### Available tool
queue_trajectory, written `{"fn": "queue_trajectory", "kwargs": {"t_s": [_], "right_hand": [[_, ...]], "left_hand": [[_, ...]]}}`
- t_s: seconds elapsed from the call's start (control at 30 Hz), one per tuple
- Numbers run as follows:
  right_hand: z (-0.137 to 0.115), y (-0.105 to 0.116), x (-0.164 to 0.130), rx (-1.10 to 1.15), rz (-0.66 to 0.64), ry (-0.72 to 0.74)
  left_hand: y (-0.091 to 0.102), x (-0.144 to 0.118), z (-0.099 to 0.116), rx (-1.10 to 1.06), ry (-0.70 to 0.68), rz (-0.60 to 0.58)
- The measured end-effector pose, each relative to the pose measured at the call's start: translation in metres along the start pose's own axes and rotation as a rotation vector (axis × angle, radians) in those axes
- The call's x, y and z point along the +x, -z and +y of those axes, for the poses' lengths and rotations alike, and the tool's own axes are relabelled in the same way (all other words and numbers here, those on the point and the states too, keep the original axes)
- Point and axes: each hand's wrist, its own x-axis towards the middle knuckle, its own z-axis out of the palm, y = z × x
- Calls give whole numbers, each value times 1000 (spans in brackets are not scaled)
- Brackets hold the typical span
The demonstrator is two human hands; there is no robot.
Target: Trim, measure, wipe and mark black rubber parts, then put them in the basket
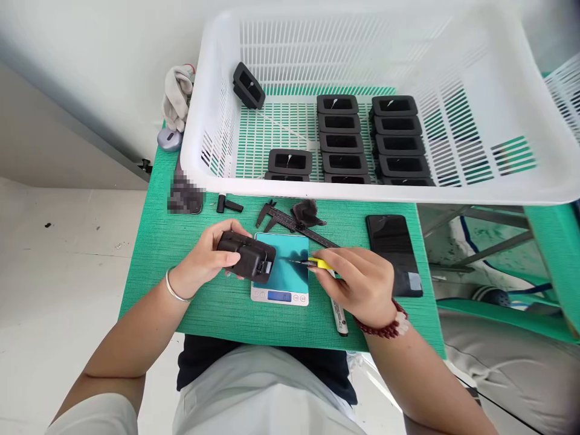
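In the head view, the scale (294, 283) is in the middle of the green mat (158, 272). The left hand (206, 257) is at the scale's left edge. Its fingers are closed around a black case (244, 257), with the thumb on top. The case is tipped and covers part of the scale's left side; I can't tell if they touch. The right hand (360, 281) is to the right of the scale. Its fingers are pinched on a yellow tool (321, 263), and the thin dark tip points over the scale at the case.

Past the scale are black calipers (290, 220) and a big white basket (317, 188) with more black cases (341, 143) in it. A marker (338, 311) and a phone (394, 248) are right of the scale.

The tip looks sharp. If it slips off the case, it could poke the left hand or scratch the scale. If the left thumb lets go, the case could drop on the scale.

The scale has a little blue screen (279, 296), but its numbers are too fuzzy to read. The words by its buttons and on the marker are too small. The phone's pale sticker (414, 281) shows no words I can read.
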Motion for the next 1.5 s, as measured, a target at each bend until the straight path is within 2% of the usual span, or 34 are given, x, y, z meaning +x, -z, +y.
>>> {"fn": "queue_trajectory", "kwargs": {"t_s": [0.1,0.33,0.43,0.53,0.6,0.73,0.83,1.0,1.23,1.5], "right_hand": [[-1,1,1,-4,-7,26],[5,-1,0,-6,5,-27],[5,-1,0,73,11,-36],[3,-3,1,115,-33,30],[2,-4,2,57,-40,55],[5,-2,2,-101,-6,-3],[5,0,0,-36,35,7],[-1,-4,-1,45,-24,87],[-2,-6,1,11,-38,65],[-2,-8,1,18,-40,64]], "left_hand": [[1,0,2,-7,-1,7],[1,-3,4,104,60,-106],[1,-2,2,76,34,-54],[3,0,0,28,31,-44],[4,0,1,39,25,-42],[2,-2,0,100,30,-43],[1,-1,0,82,38,37],[2,1,-2,13,41,140],[-1,1,-4,-25,71,83],[1,2,-5,-47,52,86]]}}
